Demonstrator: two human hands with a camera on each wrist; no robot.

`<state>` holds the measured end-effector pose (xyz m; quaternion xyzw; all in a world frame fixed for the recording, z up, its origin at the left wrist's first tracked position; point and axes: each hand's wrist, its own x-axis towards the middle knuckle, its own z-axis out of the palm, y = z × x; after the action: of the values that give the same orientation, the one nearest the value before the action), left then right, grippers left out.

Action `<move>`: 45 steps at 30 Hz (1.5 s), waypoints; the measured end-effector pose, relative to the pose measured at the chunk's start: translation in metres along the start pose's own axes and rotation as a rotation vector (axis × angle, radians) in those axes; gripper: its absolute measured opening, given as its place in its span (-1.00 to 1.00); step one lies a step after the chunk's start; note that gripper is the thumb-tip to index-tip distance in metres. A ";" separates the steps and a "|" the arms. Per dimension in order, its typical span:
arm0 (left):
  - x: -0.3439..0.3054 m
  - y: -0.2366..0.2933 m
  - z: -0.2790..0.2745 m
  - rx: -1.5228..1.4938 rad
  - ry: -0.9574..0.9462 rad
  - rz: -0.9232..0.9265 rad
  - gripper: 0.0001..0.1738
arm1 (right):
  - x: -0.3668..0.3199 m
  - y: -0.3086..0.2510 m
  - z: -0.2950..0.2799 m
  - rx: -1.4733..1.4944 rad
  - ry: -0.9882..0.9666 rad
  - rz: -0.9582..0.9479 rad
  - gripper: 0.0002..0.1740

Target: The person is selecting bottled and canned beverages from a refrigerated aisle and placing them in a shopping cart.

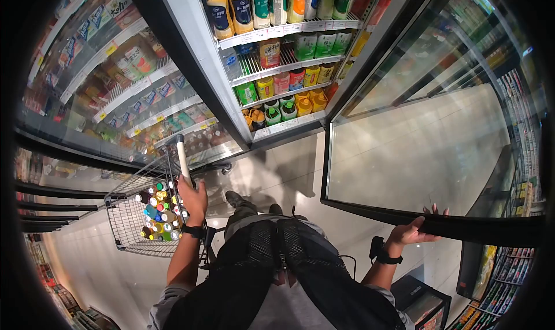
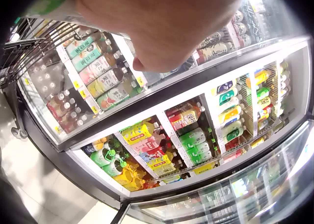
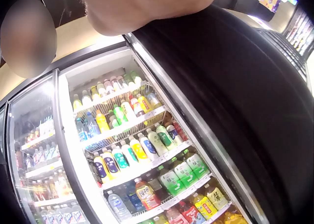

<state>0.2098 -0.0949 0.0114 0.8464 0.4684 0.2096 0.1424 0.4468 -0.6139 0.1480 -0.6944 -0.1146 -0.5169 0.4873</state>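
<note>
My left hand [image 1: 193, 198] grips the white handle [image 1: 183, 159] of a wire shopping cart [image 1: 130, 229] that holds several bottles; in the left wrist view the hand [image 2: 162, 25] covers the top. My right hand [image 1: 411, 233] touches the black-framed edge of the glass door [image 1: 404, 162], fingers partly extended around it. That door stands wide open to the right of a lit cooler [image 1: 289, 73] with shelves of bottled drinks. In the right wrist view the hand [image 3: 147, 8] lies against the dark door frame [image 3: 221, 96], its fingers hidden.
Closed glass doors [image 1: 115, 75] with more drinks stand left of the open cooler. The tiled floor [image 1: 289, 174] shows between the cart and the open door. A dark box-shaped case [image 1: 416, 301] stands at lower right, beside stocked shelves [image 1: 503, 284].
</note>
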 end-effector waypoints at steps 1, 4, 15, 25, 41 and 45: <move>0.000 0.006 -0.003 0.003 0.000 0.001 -0.14 | 0.000 0.001 -0.001 0.052 0.011 0.022 -0.10; -0.004 0.032 -0.006 0.087 0.108 0.278 -0.20 | 0.000 0.003 -0.001 0.067 -0.003 -0.001 -0.10; 0.070 0.163 0.089 -0.481 -0.195 0.641 -0.37 | 0.001 -0.019 0.022 -0.140 0.080 0.076 0.00; 0.194 0.353 0.212 -0.797 -0.338 0.646 -0.46 | -0.009 -0.040 0.052 -0.380 0.053 0.176 -0.12; 0.351 0.497 0.329 -0.321 -0.443 0.397 -0.02 | -0.037 -0.015 0.055 -0.410 0.258 0.371 -0.12; 0.348 0.505 0.302 -0.450 -0.589 0.426 -0.04 | -0.032 -0.013 0.054 -0.406 0.235 0.347 -0.16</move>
<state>0.8926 -0.0748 0.0463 0.8958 0.1651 0.0804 0.4048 0.4573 -0.5532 0.1295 -0.7222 0.1691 -0.5151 0.4296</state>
